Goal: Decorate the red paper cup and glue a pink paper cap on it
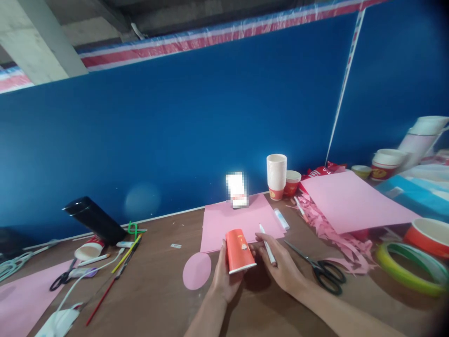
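Note:
My left hand [224, 281] is wrapped round a red paper cup [238, 250], tilted so that its white rim faces down toward me. Just right of the cup, my right hand [280, 264] grips a white marker pen [267, 245] whose dark end points back at me. The right fingertips are close to the cup's side; whether they touch it I cannot tell. A pink paper oval [197, 271] lies left of my left hand. Behind the cup are pink paper sheets [224, 222] and a glue stick [281, 219].
Black-handled scissors [322, 271] lie beside my right forearm. Further right are yellow-green tape rolls [407, 274], pink paper scraps [326, 224] and a large pink sheet [358, 199]. Stacked paper cups [277, 173] stand by the blue partition [175, 117]. A black bottle [96, 220] leans at left.

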